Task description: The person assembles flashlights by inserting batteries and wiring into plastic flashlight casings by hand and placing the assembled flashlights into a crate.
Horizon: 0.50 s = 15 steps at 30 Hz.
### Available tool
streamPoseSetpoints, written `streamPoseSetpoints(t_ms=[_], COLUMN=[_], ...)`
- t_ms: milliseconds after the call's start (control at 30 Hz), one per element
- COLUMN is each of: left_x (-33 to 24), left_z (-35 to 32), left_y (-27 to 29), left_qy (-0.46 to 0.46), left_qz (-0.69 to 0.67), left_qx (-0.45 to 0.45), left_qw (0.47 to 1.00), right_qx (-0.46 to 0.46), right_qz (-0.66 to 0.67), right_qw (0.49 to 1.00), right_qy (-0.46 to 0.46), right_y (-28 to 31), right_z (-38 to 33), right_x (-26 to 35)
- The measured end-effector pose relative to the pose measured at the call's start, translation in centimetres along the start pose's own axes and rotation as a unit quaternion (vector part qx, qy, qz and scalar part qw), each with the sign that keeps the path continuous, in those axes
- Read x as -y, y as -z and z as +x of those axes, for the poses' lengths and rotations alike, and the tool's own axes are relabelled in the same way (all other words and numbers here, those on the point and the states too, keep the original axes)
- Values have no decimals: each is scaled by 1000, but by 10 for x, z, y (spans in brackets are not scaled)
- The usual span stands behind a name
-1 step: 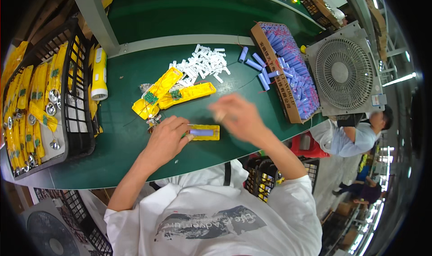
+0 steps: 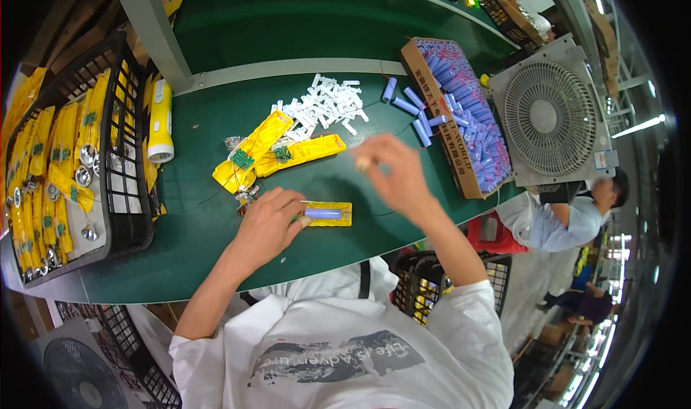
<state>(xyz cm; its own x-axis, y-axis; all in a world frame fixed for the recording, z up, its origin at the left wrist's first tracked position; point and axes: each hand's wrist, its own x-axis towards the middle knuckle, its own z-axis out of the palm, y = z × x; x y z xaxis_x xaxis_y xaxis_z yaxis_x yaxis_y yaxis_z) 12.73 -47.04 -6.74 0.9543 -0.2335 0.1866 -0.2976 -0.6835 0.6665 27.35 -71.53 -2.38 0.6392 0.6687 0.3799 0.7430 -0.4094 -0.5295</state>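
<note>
Nearest, the left hand point(image 2: 268, 224) rests on the green table point(image 2: 216, 243), fingers curled together against the left end of a small yellow tray point(image 2: 332, 214) holding a blue cell point(image 2: 322, 212). Just right, the blurred right hand point(image 2: 392, 173) hovers, fingertips seemingly pinched; on what, I cannot tell. Farther lie two yellow shells point(image 2: 277, 152), white clips point(image 2: 320, 105) and a box of blue cells point(image 2: 461, 114).

White short-sleeved T-shirt point(image 2: 345, 351), grey chest print.
</note>
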Motion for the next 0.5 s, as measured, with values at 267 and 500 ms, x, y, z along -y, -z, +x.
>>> streamPoseSetpoints(t_ms=[267,500], left_x=[7,-7], left_z=[0,19], left_y=[5,-4], left_qy=[3,-31], left_qz=[-15,-20], left_qx=[-12,-24], left_qw=[1000,999], right_qx=[75,-40], right_qz=[-66,-40], right_qw=[993,989], right_qy=[-56,-134], right_y=[-25,-25], right_z=[33,15], right_x=[-85,-106])
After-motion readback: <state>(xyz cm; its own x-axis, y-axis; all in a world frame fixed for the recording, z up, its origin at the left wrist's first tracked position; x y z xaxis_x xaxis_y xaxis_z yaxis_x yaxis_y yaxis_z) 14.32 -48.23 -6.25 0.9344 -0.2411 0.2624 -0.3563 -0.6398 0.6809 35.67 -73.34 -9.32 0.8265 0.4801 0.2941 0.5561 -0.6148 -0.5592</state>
